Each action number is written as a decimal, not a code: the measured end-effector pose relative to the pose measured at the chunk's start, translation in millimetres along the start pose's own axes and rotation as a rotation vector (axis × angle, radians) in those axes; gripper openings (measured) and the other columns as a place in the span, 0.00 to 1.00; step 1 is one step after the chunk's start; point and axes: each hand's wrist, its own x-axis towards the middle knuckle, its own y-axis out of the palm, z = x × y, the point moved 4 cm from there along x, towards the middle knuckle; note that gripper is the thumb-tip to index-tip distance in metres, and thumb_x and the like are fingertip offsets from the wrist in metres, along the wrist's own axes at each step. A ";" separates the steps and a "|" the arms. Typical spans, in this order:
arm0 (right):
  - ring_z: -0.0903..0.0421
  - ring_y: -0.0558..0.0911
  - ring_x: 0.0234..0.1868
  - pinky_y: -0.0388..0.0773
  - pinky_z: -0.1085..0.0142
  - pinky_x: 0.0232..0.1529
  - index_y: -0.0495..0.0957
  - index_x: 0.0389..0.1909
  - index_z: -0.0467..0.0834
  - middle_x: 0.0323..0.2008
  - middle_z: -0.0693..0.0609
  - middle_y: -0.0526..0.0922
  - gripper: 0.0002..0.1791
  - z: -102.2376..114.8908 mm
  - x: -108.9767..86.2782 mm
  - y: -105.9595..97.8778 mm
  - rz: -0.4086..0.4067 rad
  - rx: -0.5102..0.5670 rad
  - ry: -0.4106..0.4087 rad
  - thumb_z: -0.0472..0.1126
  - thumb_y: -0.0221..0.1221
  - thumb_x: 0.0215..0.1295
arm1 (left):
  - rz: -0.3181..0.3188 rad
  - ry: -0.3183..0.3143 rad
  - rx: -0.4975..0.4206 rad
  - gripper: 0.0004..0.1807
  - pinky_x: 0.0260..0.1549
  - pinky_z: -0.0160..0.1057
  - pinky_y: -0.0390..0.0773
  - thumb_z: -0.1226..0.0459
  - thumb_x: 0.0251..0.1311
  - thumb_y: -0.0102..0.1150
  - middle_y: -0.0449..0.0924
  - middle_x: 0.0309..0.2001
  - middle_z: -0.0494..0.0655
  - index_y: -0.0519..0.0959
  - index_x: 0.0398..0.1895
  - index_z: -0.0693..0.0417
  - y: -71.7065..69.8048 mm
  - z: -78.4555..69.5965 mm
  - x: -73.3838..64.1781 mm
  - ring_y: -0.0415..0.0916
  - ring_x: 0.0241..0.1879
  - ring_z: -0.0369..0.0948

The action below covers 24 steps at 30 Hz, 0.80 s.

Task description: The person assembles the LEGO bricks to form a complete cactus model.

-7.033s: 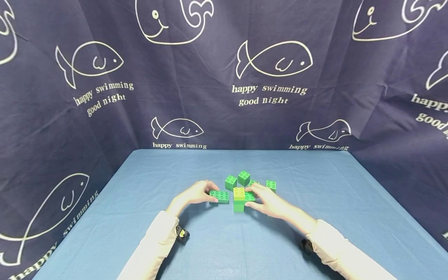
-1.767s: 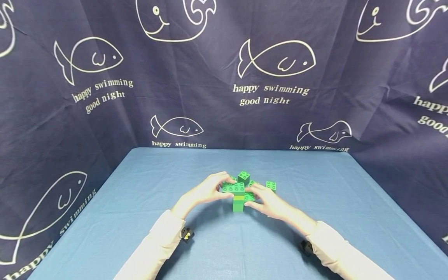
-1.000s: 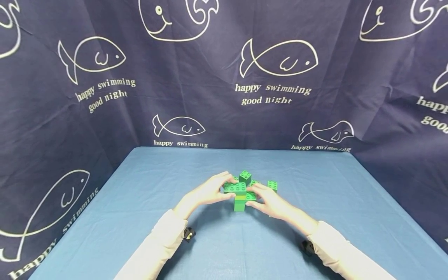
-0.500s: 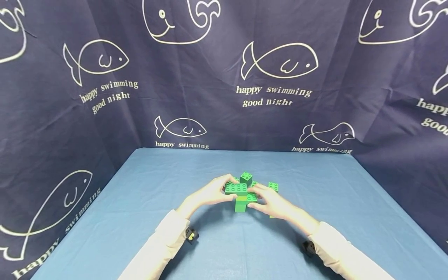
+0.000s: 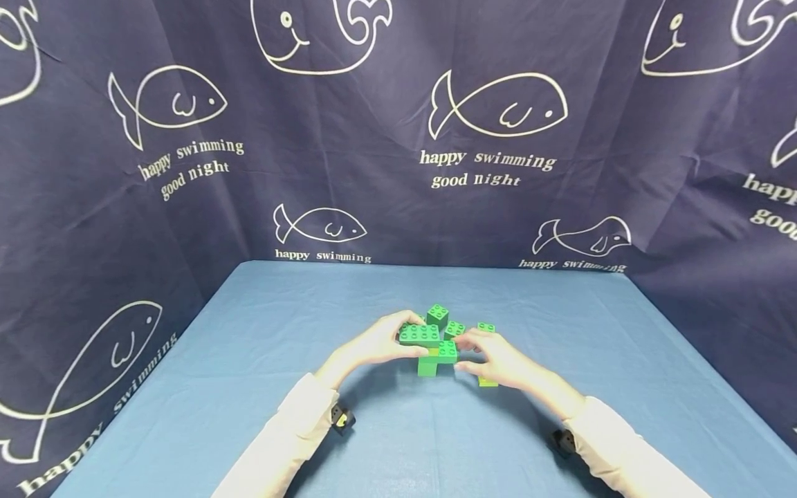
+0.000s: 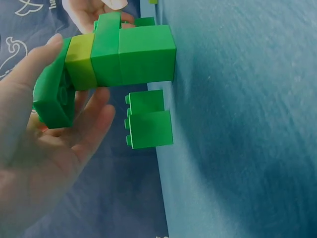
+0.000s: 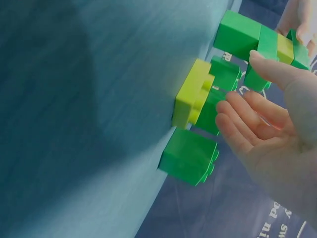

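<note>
The left hand (image 5: 381, 342) grips the upper green brick (image 5: 419, 336), with the thumb on the near side and the fingers on the far side, a hold which leaves its top studs uncovered. The right part of this brick is over the yellow brick (image 6: 81, 58), while its left part hangs out in the air, so the hand probably also supports this unbalanced side. Whether it is fully pressed down, I cannot tell. Under the yellow brick, the middle green brick (image 5: 447, 351) reaches out to the right. The green base block (image 5: 427, 369) stands upright on the blue table (image 5: 280, 311) and carries them all. The right hand (image 5: 501, 361) is at the right end of the middle green brick, thumb and fingers apart, gripping nothing; perhaps it is there for steadying, but contact is not clear. Loose green bricks (image 5: 438, 316) lie farther away, and a loose yellow brick (image 5: 488, 382) lies below the right hand, seemingly within easy reach.
</note>
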 end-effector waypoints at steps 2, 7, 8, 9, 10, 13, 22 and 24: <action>0.50 0.81 0.39 0.79 0.59 0.42 0.77 0.47 0.34 0.38 0.45 0.81 0.21 -3.1 -2.8 -2.0 -0.004 -0.001 0.003 0.39 0.66 0.54 | -0.022 0.008 0.020 0.21 0.44 0.33 0.73 0.56 0.50 0.69 0.79 0.42 0.42 0.75 0.46 0.51 0.6 1.0 1.4 0.73 0.41 0.35; 0.50 0.81 0.40 0.80 0.58 0.43 0.77 0.46 0.33 0.40 0.43 0.82 0.21 -8.7 -11.4 -6.3 0.016 -0.004 0.032 0.40 0.66 0.53 | -0.053 0.021 0.054 0.19 0.43 0.33 0.74 0.55 0.50 0.69 0.79 0.41 0.42 0.77 0.44 0.51 1.6 3.3 3.8 0.73 0.40 0.36; 0.50 0.81 0.40 0.80 0.57 0.43 0.77 0.46 0.33 0.41 0.43 0.82 0.21 -9.5 -13.1 -7.2 0.022 -0.008 0.038 0.40 0.66 0.53 | -0.054 0.021 0.056 0.19 0.44 0.33 0.74 0.55 0.50 0.69 0.79 0.41 0.42 0.77 0.44 0.51 1.6 3.5 3.9 0.73 0.40 0.36; 0.50 0.81 0.40 0.80 0.57 0.42 0.77 0.46 0.33 0.41 0.43 0.82 0.21 -10.3 -14.7 -8.2 0.024 -0.012 0.042 0.40 0.66 0.53 | -0.055 0.018 0.056 0.19 0.44 0.34 0.74 0.55 0.50 0.69 0.80 0.42 0.42 0.77 0.43 0.51 1.6 3.7 3.9 0.74 0.41 0.36; 0.50 0.81 0.40 0.80 0.58 0.42 0.77 0.45 0.33 0.41 0.43 0.82 0.21 -10.8 -15.9 -9.4 0.023 -0.017 0.043 0.40 0.67 0.53 | -0.057 0.016 0.056 0.19 0.44 0.34 0.74 0.55 0.50 0.69 0.80 0.42 0.43 0.77 0.43 0.51 1.3 3.6 3.8 0.74 0.41 0.37; 0.50 0.82 0.38 0.80 0.59 0.41 0.78 0.43 0.33 0.39 0.44 0.82 0.19 -12.0 -19.3 -12.7 0.022 -0.024 0.040 0.39 0.67 0.52 | -0.058 0.009 0.055 0.19 0.46 0.36 0.75 0.54 0.50 0.69 0.80 0.43 0.43 0.77 0.43 0.51 0.4 3.5 3.1 0.74 0.42 0.38; 0.52 0.80 0.34 0.79 0.64 0.37 0.79 0.41 0.34 0.34 0.47 0.81 0.21 -17.6 -28.1 -14.5 0.077 -0.021 0.079 0.42 0.69 0.49 | -0.039 -0.020 0.029 0.19 0.43 0.33 0.74 0.54 0.50 0.68 0.81 0.42 0.41 0.77 0.44 0.49 -0.7 4.0 2.7 0.74 0.39 0.36; 0.53 0.79 0.34 0.79 0.65 0.37 0.79 0.42 0.34 0.34 0.48 0.81 0.22 -18.5 -29.0 -14.2 0.089 -0.012 0.103 0.43 0.70 0.48 | -0.042 -0.018 0.027 0.19 0.42 0.33 0.74 0.54 0.50 0.68 0.81 0.42 0.42 0.77 0.43 0.49 -0.5 4.1 2.7 0.74 0.39 0.35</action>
